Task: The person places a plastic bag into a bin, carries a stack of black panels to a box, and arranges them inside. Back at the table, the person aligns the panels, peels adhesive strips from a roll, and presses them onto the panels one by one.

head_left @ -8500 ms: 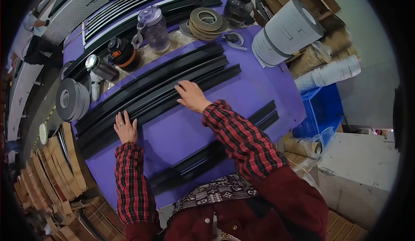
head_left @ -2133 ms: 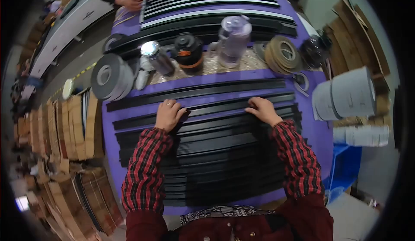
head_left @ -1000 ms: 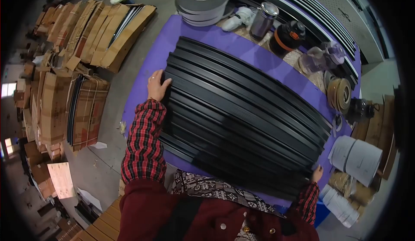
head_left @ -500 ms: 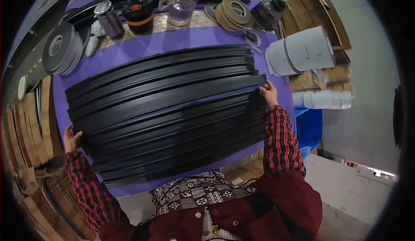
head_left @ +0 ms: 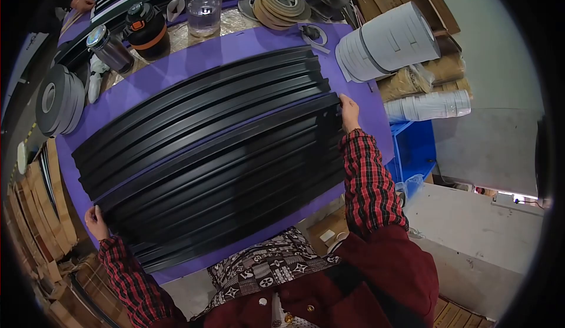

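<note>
A long black ribbed strip (head_left: 223,142) spans the purple tabletop, with one of my hands at each end of it. My left hand (head_left: 96,222) pinches its left end between thumb and fingers. At the opposite end, my right hand (head_left: 349,114) has its fingers closed on the strip's corner. Beyond it lies a group of similar black strips (head_left: 200,111), set off by a narrow purple gap. Nearer my body, more black strips (head_left: 235,194) lie side by side, and the held strip rests along their far edge.
A tumbler (head_left: 110,49), a black-and-orange bottle (head_left: 147,32) and a clear jug (head_left: 203,10) stand at the back. Tape rolls (head_left: 60,100) sit left, brown rolls (head_left: 280,5) behind, white rolls (head_left: 385,42) right. Another person's hand (head_left: 82,4) shows at far left.
The held strip has come toward my body, away from the far group, and a purple gap now shows behind it. My left hand has closed on its end. The view has shifted.
</note>
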Tool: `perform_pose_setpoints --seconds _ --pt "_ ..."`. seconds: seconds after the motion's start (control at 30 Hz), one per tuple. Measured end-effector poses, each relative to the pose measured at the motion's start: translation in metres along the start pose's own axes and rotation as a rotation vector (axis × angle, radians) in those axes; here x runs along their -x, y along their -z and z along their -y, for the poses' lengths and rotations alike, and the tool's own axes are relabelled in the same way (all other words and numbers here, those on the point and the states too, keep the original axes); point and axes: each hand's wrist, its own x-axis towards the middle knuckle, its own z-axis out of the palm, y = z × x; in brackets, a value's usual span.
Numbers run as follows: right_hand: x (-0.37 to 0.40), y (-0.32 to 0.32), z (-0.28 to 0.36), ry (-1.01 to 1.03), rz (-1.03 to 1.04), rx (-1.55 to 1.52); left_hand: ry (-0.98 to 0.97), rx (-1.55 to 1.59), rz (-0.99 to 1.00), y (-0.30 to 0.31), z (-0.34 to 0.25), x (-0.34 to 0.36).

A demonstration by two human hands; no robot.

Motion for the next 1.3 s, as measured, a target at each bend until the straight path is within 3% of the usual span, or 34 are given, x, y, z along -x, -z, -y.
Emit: perform_pose_setpoints --seconds 0.03,0.1,0.13,0.2,0.33,0.43,0.47,0.5,0.53,0.63,0.7,0.73,0.8,0.87,0.93,0.97,1.1,1.2,1.27,1.3 --pt "0.000 -0.003 -0.001 0.000 -0.003 -0.003 -0.004 0.000 -0.001 -0.007 0.005 0.000" --pt "0.001 -0.007 -0.001 0.103 0.017 0.468 0.062 -0.066 -0.360 -0.025 0.009 0.001" --pt "0.000 -0.007 0.001 0.103 0.018 0.469 0.062 -0.066 -0.359 -0.025 0.009 -0.001" --pt "-0.004 -0.010 0.004 0.123 0.028 0.340 0.165 0.060 -0.141 -0.020 0.011 -0.005" --pt "-0.024 -0.026 -0.027 0.215 0.073 0.096 0.070 0.393 -0.223 -0.030 0.036 -0.009" --pt "-0.017 -0.029 -0.020 0.326 0.026 0.325 0.094 0.390 -0.308 -0.040 0.043 -0.011" --pt "-0.012 -0.029 -0.014 0.334 0.057 0.330 0.101 0.280 -0.292 -0.024 0.003 -0.002" --pt "-0.008 -0.028 -0.004 0.432 0.047 0.600 0.099 0.090 -0.266 -0.027 0.023 -0.007" --pt "-0.006 -0.026 0.000 0.540 0.032 0.865 0.094 0.106 -0.226 -0.024 0.026 -0.008" --pt "-0.029 -0.012 -0.028 0.461 0.144 0.696 0.051 -0.004 -0.279 -0.027 0.019 -0.003" --pt "-0.029 -0.009 -0.032 0.460 0.177 0.636 0.223 0.251 -0.204 -0.013 -0.015 0.007" --pt "-0.026 -0.003 -0.029 0.422 0.212 0.633 0.181 0.240 -0.136 -0.010 -0.014 0.008" --pt "-0.032 0.017 -0.043 0.433 -0.018 0.927 0.189 0.180 -0.155 -0.011 -0.007 0.012" --pt "-0.021 0.031 -0.047 0.148 -0.014 0.941 0.204 0.125 -0.169 -0.012 0.006 0.020" --pt "-0.051 0.057 -0.096 0.167 0.094 0.835 0.308 0.138 -0.070 -0.013 0.026 0.031" --pt "-0.065 0.057 -0.111 0.177 0.180 0.721 0.392 0.246 0.003 -0.019 0.041 0.034" --pt "-0.060 0.013 -0.105 0.158 0.196 0.745 0.391 0.395 0.043 -0.038 0.040 0.046" --pt "-0.048 -0.001 -0.101 0.146 0.195 0.757 0.499 0.637 0.287 -0.026 -0.005 0.044" --pt "-0.039 0.006 -0.089 0.040 -0.019 1.183 0.579 0.640 0.286 -0.021 -0.011 0.046" --pt "-0.040 0.014 -0.101 0.041 -0.018 1.179 0.659 0.644 0.288 -0.020 -0.014 0.045"
